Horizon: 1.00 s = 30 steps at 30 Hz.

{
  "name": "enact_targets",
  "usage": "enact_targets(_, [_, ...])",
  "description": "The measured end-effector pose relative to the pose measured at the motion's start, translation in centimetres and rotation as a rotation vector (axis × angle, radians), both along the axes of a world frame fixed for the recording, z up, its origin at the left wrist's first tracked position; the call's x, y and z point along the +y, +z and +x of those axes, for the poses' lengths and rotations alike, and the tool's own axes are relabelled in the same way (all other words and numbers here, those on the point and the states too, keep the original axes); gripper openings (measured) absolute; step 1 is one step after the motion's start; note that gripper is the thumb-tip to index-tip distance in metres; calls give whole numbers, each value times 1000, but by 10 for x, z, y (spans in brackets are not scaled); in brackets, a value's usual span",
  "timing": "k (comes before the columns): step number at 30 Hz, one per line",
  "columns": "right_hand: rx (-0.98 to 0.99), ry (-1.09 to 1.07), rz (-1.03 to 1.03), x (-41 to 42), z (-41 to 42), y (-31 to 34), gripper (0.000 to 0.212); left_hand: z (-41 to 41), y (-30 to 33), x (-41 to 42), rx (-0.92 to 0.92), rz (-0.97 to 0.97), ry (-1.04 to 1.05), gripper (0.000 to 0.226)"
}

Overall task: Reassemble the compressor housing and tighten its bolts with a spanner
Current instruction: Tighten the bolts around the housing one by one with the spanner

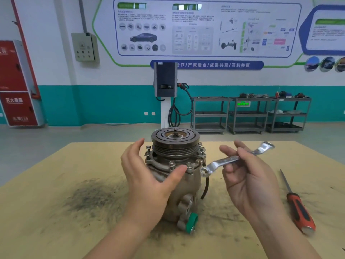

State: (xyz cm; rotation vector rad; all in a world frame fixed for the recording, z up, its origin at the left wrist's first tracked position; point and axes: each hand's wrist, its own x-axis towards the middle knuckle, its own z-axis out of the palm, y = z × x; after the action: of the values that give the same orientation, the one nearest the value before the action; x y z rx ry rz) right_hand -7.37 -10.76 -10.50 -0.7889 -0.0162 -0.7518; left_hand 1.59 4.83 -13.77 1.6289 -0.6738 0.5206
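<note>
Standing upright, pulley up, compressor point(175, 174), right hand point(248, 176) fingers pinching near-level spanner point(233, 159), left hand point(147, 176) fingers spread.

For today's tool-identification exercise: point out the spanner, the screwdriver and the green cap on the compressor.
spanner point(226, 161): head view, on the flat shank left of the gripping fingers.
screwdriver point(298, 208): head view, on the red-and-black handle.
green cap point(192, 222): head view, on its outer rim at the compressor's base.

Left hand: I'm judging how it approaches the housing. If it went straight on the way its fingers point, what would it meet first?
Probably the dark grooved metal pulley atop the grey compressor housing; the left hand already cups that side, though depth is unclear.
</note>
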Motion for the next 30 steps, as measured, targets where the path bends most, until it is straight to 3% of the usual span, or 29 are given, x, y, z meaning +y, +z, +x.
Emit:
enact_targets(2, [-23, -73, -38, 1, 4, -4, 5, 6, -7, -5, 56, 57, -4, 111])
enact_targets(4, [-67, -127, -95, 4, 6, -7, 13, 7, -18, -9, 71, 92, -5, 117])
enact_targets(11, [-79, -165, -204, 11, 10, -9, 9, 19, -31, -9, 186, 44, -61, 107])
enact_targets(13, [-27, -121, -194, 12, 13, -6, 3, 26, -31, -5, 178, 51, -96, 101])
enact_targets(17, [107, -5, -172, 10, 25, 7, 12, 44, -26, 7, 215, 95, -227, 90])
enact_targets(23, [233, 19, -250, 7, 36, 30, 10, 39, -28, 6, 296, 48, -270, 122])
enact_targets(25, [255, 36, -272, 7, 35, 32, 9, 39, -30, 6, 328, -12, -260, 113])
enact_targets(28, [246, 24, -245, 9, 31, 25, 13, 40, -31, 5, 319, -35, -202, 81])
enact_targets(30, [183, -38, -183, 13, 24, 13, 13, 35, -31, 2, 307, -37, -133, 80])
